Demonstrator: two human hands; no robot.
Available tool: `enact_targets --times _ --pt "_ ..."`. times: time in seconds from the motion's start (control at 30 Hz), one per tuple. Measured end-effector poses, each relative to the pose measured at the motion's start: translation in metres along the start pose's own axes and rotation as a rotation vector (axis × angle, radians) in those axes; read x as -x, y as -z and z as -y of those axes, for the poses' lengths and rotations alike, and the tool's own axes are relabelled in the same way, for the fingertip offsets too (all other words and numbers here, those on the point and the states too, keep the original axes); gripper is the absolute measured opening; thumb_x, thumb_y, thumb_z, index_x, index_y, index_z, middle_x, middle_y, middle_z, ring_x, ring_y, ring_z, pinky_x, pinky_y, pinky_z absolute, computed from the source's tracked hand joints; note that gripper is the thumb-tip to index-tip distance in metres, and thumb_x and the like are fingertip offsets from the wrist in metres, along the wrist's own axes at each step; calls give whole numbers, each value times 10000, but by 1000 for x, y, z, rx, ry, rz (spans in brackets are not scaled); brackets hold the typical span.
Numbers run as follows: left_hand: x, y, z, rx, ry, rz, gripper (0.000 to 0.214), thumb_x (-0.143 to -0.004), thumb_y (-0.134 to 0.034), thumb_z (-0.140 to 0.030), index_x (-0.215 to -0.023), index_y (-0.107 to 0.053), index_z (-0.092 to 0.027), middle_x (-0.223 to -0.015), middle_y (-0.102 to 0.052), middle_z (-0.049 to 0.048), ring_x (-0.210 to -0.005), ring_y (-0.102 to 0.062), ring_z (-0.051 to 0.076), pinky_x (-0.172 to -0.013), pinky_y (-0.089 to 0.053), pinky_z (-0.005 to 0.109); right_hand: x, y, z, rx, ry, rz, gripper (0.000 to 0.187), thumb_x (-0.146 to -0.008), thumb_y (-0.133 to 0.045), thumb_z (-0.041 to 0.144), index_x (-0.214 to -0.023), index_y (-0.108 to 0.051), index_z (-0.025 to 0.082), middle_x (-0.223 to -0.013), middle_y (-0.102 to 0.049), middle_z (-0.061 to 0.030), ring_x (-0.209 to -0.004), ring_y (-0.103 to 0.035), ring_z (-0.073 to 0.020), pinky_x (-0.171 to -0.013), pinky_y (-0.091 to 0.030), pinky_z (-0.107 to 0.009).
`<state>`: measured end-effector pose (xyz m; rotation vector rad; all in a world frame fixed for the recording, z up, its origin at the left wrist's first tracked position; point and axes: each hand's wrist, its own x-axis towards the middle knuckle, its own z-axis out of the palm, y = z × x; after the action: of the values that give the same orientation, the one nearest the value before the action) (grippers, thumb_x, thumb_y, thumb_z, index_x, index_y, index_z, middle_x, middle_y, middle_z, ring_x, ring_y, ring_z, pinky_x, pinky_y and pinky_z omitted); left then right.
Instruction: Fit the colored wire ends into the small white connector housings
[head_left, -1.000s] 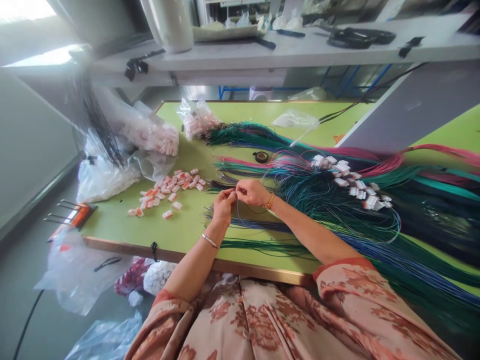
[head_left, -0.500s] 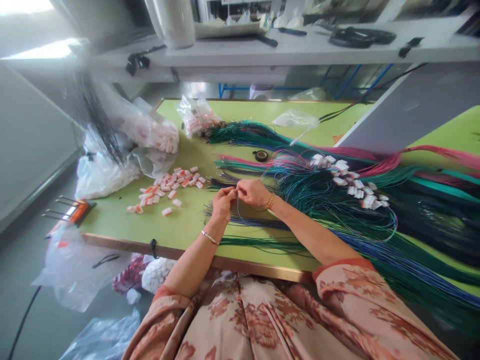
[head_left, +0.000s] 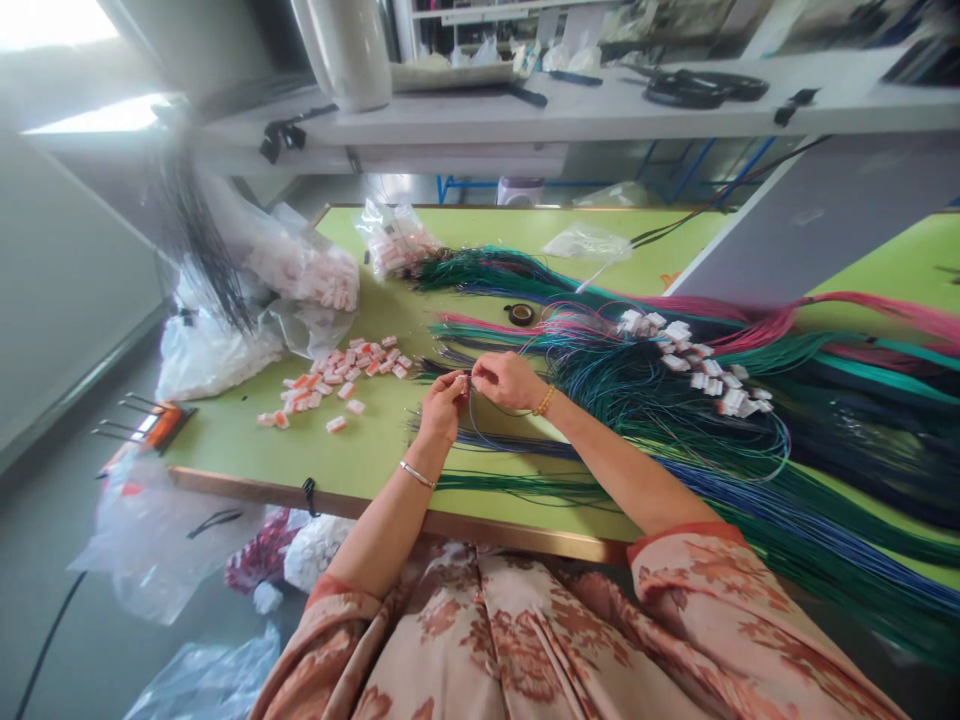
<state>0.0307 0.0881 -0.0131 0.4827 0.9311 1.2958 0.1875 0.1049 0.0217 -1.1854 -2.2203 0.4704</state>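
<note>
i am watching both hands working close together over the middle of the counter (head_left: 375, 455). the left hand (head_left: 442, 405) is pinching a small white connector (head_left: 461, 382) between thumb and fingertips. the right hand (head_left: 506, 380) is closing its fingertips on the end of a thin wire (head_left: 480, 436) and holding it right against the connector. whether that end is seated inside i cannot tell, as it is too small to make out. the rest of the wire is looping down onto the counter just below the hands.

judging progress from how things are lying: to the right, a cluster of fitted wires (head_left: 697, 365) with white connectors on their ends is resting on top of the coloured bundles (head_left: 750, 480), so i am reading a fair batch as done. a good deal is looking left. loose connectors (head_left: 337, 378) are lying scattered on the counter to the left of the hands. behind them, bags (head_left: 307, 275) are holding many more. the green, blue and pink bundles are spreading across the whole right side, most of their near ends bare. a tape roll (head_left: 520, 314) is sitting beyond the hands, apart from them, untouched
</note>
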Motion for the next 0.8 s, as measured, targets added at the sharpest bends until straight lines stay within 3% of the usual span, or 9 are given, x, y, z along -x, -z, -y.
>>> enact_targets --times 0.13,0.2,0.33,0.43,0.53,0.67,0.73,0.8 --pt "1 1 0 -33 -3 16 233 -619 -821 -201 -801 -683 -154 -736 -654 0 -630 -574 73 -674 -447 233 0 -4 9 77 -16 13 467 -709 -695 521 -1007 -632 167 -974 -700 -94 -874 -614 -226 -842 -360 -349" --pt "1 1 -1 -38 -23 36 250 -623 -822 -231 -820 -690 -153 -737 -651 -2 -622 -561 70 -679 -450 234 1 -6 14 134 -36 49 553 -629 -754 474 -1066 -617 164 -1014 -701 -117 -922 -617 -268 -916 -336 -414" --pt "3 0 -1 -5 -7 34 340 -682 -792 -308 -989 -696 -197 -968 -698 40 -761 -620 109 -747 -481 248 7 7 18 30 -55 45 362 -703 -649 238 -1058 -607 176 -891 -711 -56 -802 -634 -207 -930 -379 -413" --pt "4 0 1 -16 16 13 368 -737 -764 -345 -1086 -681 -263 -1315 -601 51 -962 -645 156 -833 -498 270 17 39 11 -159 -11 -136 329 -797 -566 230 -1122 -573 182 -990 -706 -72 -843 -643 -167 -856 -469 -321" --pt "4 1 5 -30 5 13 338 -775 -739 -369 -1096 -681 -280 -1470 -476 38 -1123 -609 187 -934 -480 289 35 83 -17 -89 -83 -459 272 -831 -576 318 -1067 -596 183 -996 -700 -83 -856 -639 -163 -837 -499 -308" --pt "4 1 8 -36 -2 9 343 -783 -731 -389 -1099 -682 -263 -1488 -454 57 -1175 -586 205 -980 -467 310 73 130 -86 62 -400 -865 314 -853 -487 332 -1076 -590 135 -888 -696 -121 -737 -633 -187 -720 -503 -337" --pt "3 0 7 -32 -7 3 348 -776 -739 -385 -1096 -685 -260 -1488 -453 60 -1177 -585 211 -980 -468 314 93 138 -118 271 -563 -942 391 -824 -497 285 -1157 -570 94 -971 -683 -190 -814 -629 -221 -771 -485 -374" --pt "3 0 7 -28 -10 -4 347 -769 -746 -379 -1088 -687 -255 -1482 -460 62 -1175 -586 215 -978 -468 318 111 136 -138 483 -643 -820 488 -772 -572 277 -1218 -559 81 -1115 -640 -241 -990 -592 -275 -870 -443 -422"
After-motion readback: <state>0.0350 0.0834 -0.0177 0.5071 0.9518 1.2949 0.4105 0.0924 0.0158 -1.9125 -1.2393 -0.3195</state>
